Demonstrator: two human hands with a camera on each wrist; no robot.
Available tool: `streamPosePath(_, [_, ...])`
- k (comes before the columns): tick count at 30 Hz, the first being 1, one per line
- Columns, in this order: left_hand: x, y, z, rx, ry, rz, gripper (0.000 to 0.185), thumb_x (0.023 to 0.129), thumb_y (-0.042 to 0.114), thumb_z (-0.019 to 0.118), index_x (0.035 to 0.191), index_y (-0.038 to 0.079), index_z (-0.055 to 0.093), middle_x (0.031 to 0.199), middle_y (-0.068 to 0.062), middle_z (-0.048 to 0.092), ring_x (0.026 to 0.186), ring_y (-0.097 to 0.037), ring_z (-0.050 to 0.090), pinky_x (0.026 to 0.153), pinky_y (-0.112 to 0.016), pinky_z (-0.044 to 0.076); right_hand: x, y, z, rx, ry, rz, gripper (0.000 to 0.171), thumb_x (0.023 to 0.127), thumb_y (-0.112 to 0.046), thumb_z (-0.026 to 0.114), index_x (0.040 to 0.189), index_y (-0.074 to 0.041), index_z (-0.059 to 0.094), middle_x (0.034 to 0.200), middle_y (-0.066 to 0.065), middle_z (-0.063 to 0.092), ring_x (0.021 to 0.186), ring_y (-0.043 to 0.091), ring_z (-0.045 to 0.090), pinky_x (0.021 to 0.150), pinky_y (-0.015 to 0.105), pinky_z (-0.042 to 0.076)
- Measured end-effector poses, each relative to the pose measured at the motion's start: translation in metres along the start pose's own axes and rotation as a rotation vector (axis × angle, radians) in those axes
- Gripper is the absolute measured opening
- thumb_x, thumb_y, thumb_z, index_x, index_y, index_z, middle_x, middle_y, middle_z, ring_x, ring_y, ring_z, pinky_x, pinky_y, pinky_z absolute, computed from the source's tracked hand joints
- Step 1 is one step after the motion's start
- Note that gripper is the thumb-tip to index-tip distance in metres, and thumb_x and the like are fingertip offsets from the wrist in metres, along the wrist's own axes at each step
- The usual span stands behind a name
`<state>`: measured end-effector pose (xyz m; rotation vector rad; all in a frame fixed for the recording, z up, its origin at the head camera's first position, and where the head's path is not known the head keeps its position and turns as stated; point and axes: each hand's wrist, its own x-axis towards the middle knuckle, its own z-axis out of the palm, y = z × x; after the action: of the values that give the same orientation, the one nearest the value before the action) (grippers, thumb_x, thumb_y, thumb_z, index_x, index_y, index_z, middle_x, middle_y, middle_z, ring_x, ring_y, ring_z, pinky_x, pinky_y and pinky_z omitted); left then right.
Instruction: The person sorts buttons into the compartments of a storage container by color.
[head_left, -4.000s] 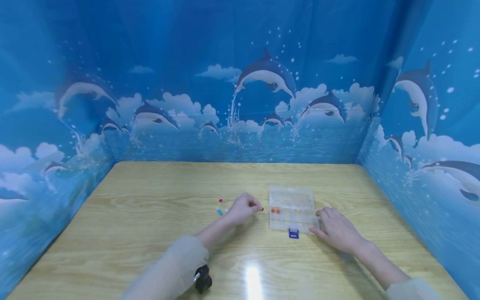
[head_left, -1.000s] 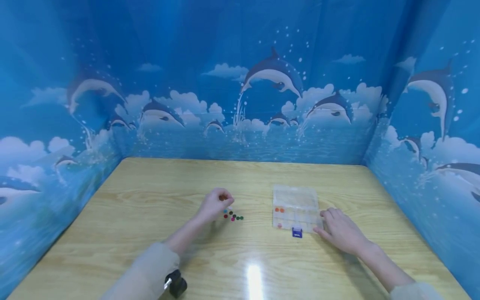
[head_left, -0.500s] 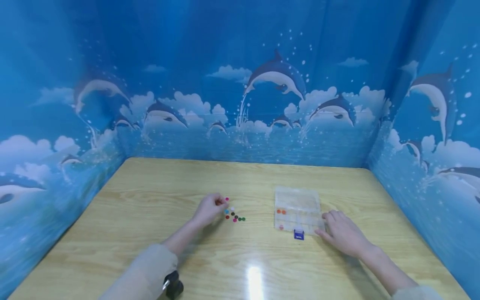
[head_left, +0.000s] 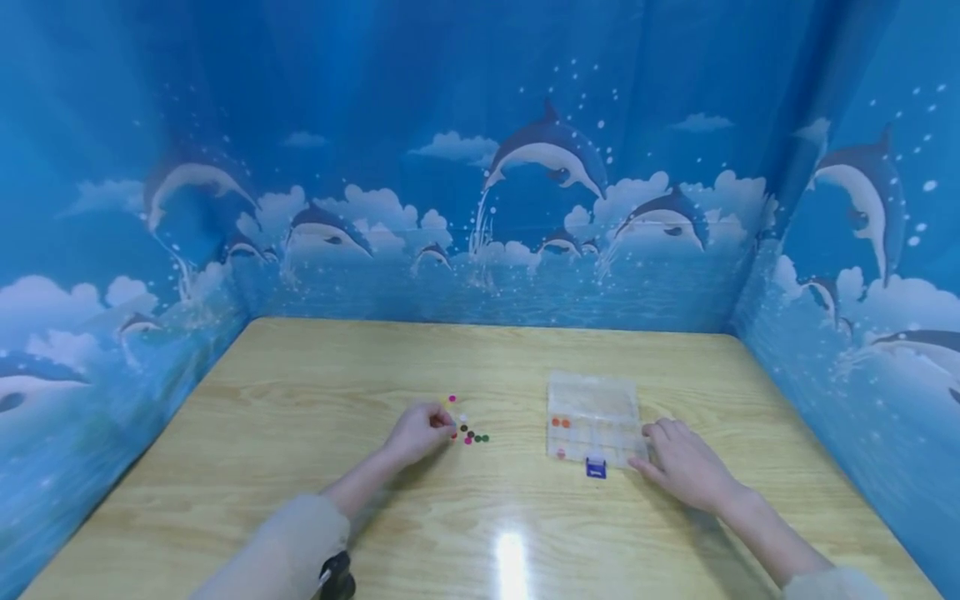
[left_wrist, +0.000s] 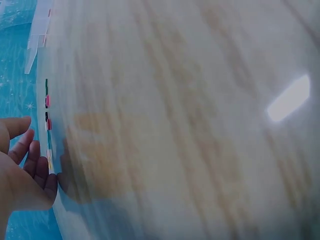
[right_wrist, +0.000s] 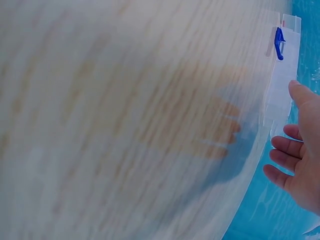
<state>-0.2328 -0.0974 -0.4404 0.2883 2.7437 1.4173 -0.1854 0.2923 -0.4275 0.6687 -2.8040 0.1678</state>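
In the head view my left hand point(head_left: 422, 433) is low over a loose group of small coloured discs, its thumb and forefinger at the group's left side. Green discs point(head_left: 482, 438) and a magenta disc point(head_left: 452, 398) show beside it. The left wrist view has the thumb slightly apart from the loosely bent fingers point(left_wrist: 35, 160), with nothing seen between them. My right hand point(head_left: 684, 467) rests against the right edge of a clear compartment box point(head_left: 592, 392), its lid laid back. Two orange discs point(head_left: 560, 422) and a pinkish disc point(head_left: 561, 453) lie in its left compartments.
A blue latch point(head_left: 596, 468) sticks out from the box's front edge. The wood-grain table point(head_left: 300, 367) is bordered by a blue dolphin-print curtain point(head_left: 360, 167) at the back and sides. A black device point(head_left: 337, 577) sits at the left sleeve.
Four seconds ago my left hand pinched a red disc near the box. It has since moved left to the discs, and a pinkish disc shows in the front-left compartment. My right hand stays put.
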Motion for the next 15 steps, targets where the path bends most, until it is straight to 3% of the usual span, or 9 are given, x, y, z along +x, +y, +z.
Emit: streamPosePath(15, [-0.0013, -0.0047, 0.0056, 0.112, 0.043, 0.052, 0.007, 0.075, 0.007, 0.071, 0.077, 0.007, 0.065, 0.070, 0.003, 0.058, 0.068, -0.011, 0.052, 0.069, -0.029, 0.045, -0.0006, -0.0017, -0.0012, 0.002, -0.005, -0.002, 0.045, 0.083, -0.032, 0.066, 0.103, 0.007, 0.057, 0.097, 0.017, 0.057, 0.091, 0.033, 0.055, 0.082, 0.048, 0.044])
